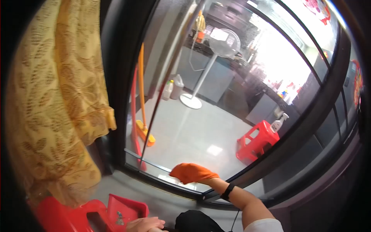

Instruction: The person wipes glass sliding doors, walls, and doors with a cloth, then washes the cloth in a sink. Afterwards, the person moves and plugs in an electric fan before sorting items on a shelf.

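Orange cloth (191, 173) is looking soft, light, suiting a palm mid-cloth; we can't tell if our covered right hand or left hand (146, 224) is gripping.

Materials and surface finish.
Orange cloth (191, 173): matt fabric; door pane (220, 127): smooth glass; stool (266, 130) and dustpan (130, 207): smooth plastic; curtain (34, 96): openwork fabric.

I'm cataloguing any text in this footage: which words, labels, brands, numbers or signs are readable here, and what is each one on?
None can be read.
Spray bottle by the red stool: label too small and blurred.
White bottle behind the glass: too small to read.
Red decoration at upper right: too blurred to tell.
Orange cloth: no lettering shows.
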`<action>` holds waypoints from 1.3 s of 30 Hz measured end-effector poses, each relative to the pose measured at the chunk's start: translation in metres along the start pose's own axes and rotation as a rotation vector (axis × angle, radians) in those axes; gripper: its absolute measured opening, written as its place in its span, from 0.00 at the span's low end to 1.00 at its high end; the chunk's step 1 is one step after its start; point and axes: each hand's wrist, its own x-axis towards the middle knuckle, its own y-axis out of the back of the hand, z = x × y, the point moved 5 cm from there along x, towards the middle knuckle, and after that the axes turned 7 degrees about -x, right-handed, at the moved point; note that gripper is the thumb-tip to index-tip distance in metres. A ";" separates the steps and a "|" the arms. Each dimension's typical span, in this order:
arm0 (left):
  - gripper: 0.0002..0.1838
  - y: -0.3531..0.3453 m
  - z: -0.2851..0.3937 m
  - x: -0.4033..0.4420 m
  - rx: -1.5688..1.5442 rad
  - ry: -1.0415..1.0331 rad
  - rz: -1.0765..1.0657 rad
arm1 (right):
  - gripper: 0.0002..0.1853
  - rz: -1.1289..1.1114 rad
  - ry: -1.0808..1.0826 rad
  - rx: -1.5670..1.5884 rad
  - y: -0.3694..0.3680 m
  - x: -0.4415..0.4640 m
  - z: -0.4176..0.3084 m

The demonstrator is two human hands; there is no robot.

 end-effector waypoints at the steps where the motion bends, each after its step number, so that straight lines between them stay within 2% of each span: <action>1: 0.12 0.001 0.000 -0.001 -0.020 0.013 -0.003 | 0.23 -0.060 0.019 0.241 0.005 -0.001 0.007; 2: 0.12 0.000 -0.001 -0.002 -0.048 0.027 -0.009 | 0.29 0.002 -0.004 0.559 0.019 -0.006 0.015; 3: 0.13 0.000 0.002 -0.003 0.012 -0.063 0.010 | 0.31 -0.066 0.034 0.498 0.086 0.005 -0.043; 4: 0.13 0.003 0.002 -0.002 0.023 -0.052 0.012 | 0.32 -0.130 0.076 0.437 0.152 0.015 -0.101; 6: 0.16 0.003 -0.003 -0.004 0.095 -0.009 -0.130 | 0.31 0.084 0.143 -0.112 0.255 0.018 -0.142; 7: 0.19 -0.002 -0.025 -0.011 -0.012 -0.001 -0.116 | 0.30 0.270 0.132 -0.491 0.311 0.017 -0.165; 8: 0.16 0.000 -0.031 -0.016 -0.060 0.169 -0.074 | 0.30 0.437 0.089 -0.806 0.352 0.018 -0.181; 9: 0.15 -0.002 -0.031 -0.017 -0.040 0.140 -0.041 | 0.29 0.588 0.034 -1.058 0.389 0.018 -0.194; 11: 0.15 0.000 -0.029 -0.012 -0.008 0.116 0.001 | 0.28 0.810 -0.042 -1.343 0.439 0.021 -0.204; 13: 0.16 -0.002 -0.027 -0.013 0.011 0.044 -0.148 | 0.27 0.949 -0.024 -1.445 0.455 0.032 -0.210; 14: 0.16 -0.002 -0.028 -0.012 0.023 0.088 -0.143 | 0.27 0.988 0.015 -1.447 0.448 0.041 -0.212; 16: 0.21 -0.002 -0.022 -0.012 -0.025 0.016 -0.120 | 0.26 1.012 0.120 -1.384 0.409 0.066 -0.207; 18: 0.21 -0.001 -0.024 -0.011 -0.149 -0.059 -0.109 | 0.25 0.960 0.244 -1.207 0.341 0.089 -0.197; 19: 0.20 -0.001 -0.020 -0.008 -0.158 -0.017 -0.073 | 0.24 0.925 0.306 -1.088 0.305 0.097 -0.193; 20: 0.21 -0.001 -0.020 -0.009 -0.162 -0.032 -0.084 | 0.24 0.866 0.386 -0.899 0.268 0.104 -0.187; 22: 0.23 -0.003 -0.022 -0.010 -0.180 -0.005 -0.100 | 0.23 0.568 0.591 -0.095 0.182 0.114 -0.164; 23: 0.23 -0.004 -0.022 -0.010 -0.167 0.012 -0.105 | 0.22 0.372 0.566 0.186 0.142 0.112 -0.153; 25: 0.23 -0.004 -0.025 -0.012 -0.168 -0.003 -0.130 | 0.30 -0.141 0.389 -0.448 0.063 0.106 -0.170; 26: 0.23 -0.003 -0.025 -0.011 -0.153 -0.010 -0.128 | 0.26 -0.047 0.130 0.225 0.024 0.087 -0.149; 28: 0.22 -0.006 -0.023 -0.011 -0.170 -0.034 -0.213 | 0.23 -0.331 -0.260 0.800 -0.070 0.058 -0.051; 29: 0.22 -0.004 -0.022 -0.012 -0.153 -0.034 -0.211 | 0.22 -0.393 -0.509 1.030 -0.115 0.041 -0.003; 31: 0.23 -0.001 -0.021 -0.013 -0.187 -0.005 -0.226 | 0.21 -0.418 -0.431 0.887 -0.146 0.017 0.026; 34: 0.23 -0.003 -0.020 -0.018 -0.233 0.067 -0.144 | 0.19 -0.708 -0.393 0.378 -0.181 0.036 0.078; 36: 0.24 -0.009 -0.020 -0.022 -0.190 0.052 -0.083 | 0.18 -0.669 -0.110 0.980 -0.171 0.076 0.061; 37: 0.24 -0.008 -0.021 -0.023 -0.161 0.025 -0.073 | 0.15 -0.426 0.182 1.727 -0.141 0.124 0.026; 38: 0.25 -0.010 -0.023 -0.024 -0.135 0.007 -0.068 | 0.14 -0.252 0.339 1.438 -0.103 0.148 -0.008; 39: 0.26 -0.013 -0.023 -0.023 -0.113 0.014 -0.033 | 0.14 -0.002 0.399 0.641 -0.067 0.153 -0.041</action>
